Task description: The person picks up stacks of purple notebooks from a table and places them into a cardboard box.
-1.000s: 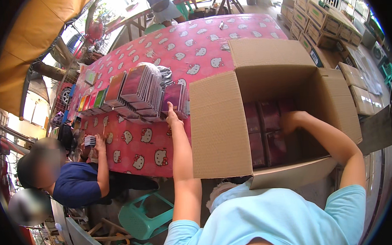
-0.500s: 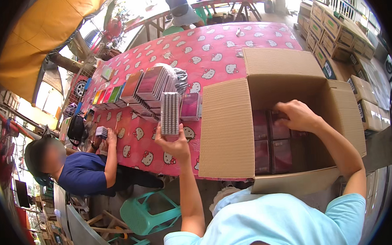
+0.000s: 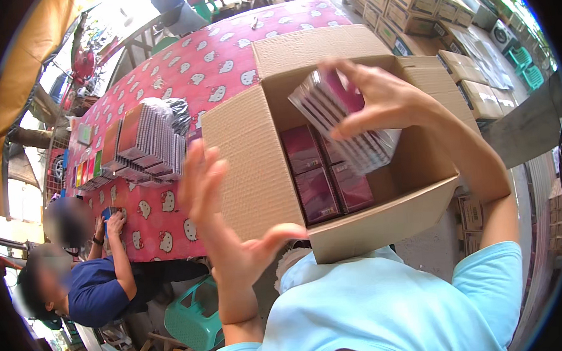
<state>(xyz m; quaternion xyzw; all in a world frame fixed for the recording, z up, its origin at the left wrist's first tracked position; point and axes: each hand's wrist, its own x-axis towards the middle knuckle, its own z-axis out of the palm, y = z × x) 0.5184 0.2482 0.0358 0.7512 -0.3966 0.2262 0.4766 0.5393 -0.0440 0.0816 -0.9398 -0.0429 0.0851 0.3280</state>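
My right hand (image 3: 387, 99) grips a plastic-wrapped stack of notebooks (image 3: 345, 125) with pink covers, thumb on one side and fingers on the other. The stack is tilted above the opening of a cardboard box (image 3: 390, 224). Inside the box, several dark pink notebook stacks (image 3: 316, 193) lie side by side at the left; the held stack hides part of them. My left hand (image 3: 226, 222) is raised beside the box's left flap (image 3: 246, 167), fingers spread and empty, slightly blurred.
Tall notebook stacks (image 3: 145, 144) stand on the pink patterned table (image 3: 211, 75), with smaller colourful ones (image 3: 89, 171) beyond them. At the left, a person in dark blue (image 3: 104, 290) handles a small blue item. A green stool (image 3: 193, 314) stands nearby; closed cartons (image 3: 411, 6) are piled at far right.
The notebook stack that was in my left hand is gone from it, and that hand is now open. My right hand has come up from inside the box and holds a stack. The view has shifted right.
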